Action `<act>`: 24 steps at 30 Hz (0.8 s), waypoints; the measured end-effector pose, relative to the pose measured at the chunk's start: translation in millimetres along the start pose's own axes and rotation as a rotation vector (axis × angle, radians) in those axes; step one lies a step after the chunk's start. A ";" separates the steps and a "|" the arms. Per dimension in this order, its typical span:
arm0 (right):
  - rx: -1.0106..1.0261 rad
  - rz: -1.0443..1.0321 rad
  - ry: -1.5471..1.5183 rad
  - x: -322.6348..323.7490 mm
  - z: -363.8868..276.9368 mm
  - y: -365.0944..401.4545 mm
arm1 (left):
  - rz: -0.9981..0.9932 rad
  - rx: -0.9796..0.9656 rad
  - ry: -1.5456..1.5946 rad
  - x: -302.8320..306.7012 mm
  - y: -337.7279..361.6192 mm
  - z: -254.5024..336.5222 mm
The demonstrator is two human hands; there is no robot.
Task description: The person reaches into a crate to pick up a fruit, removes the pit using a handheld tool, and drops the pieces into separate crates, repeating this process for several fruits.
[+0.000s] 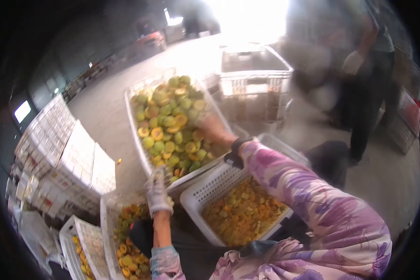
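Note:
A white crate full of green and yellow stone fruit, whole and halved with orange flesh, stands in front of me. Over its right side reaches my right hand, smeared by motion, so its fingers cannot be made out. My left hand, in a pale glove, is at the crate's near left corner. Its fingers look pressed together; what they hold, if anything, is hidden. Closer to me, below my right forearm, sits a white perforated basket with small orange-yellow fruit pieces.
Another crate at lower left holds orange fruit halves, beside a smaller basket. White crates are stacked at left. More crates stand behind the fruit crate. A person stands at right.

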State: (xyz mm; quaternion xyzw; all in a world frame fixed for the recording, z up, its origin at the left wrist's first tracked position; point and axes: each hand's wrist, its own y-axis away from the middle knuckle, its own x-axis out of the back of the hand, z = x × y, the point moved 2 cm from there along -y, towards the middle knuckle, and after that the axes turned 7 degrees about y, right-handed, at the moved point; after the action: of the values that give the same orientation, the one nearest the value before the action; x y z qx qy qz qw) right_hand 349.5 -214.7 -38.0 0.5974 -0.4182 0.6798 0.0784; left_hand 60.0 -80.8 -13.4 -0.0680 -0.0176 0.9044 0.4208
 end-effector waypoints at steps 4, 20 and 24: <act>-0.270 0.164 -1.187 18.2 -13.6 6.9 | -0.161 0.226 0.699 2.5 -48.1 -72.3; -0.164 0.261 -0.656 30.7 -194.9 117.4 | 0.032 0.083 0.987 4.2 -23.8 -7.5; -0.174 0.176 -0.671 45.8 -211.3 122.9 | -0.056 0.129 0.820 1.7 -5.9 0.2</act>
State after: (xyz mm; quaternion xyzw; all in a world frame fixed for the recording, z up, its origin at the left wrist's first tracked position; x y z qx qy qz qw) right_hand 104.7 -171.1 -42.7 0.7399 -0.5270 0.4118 -0.0717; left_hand 63.4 -75.7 -12.8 -0.3955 0.2064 0.7900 0.4207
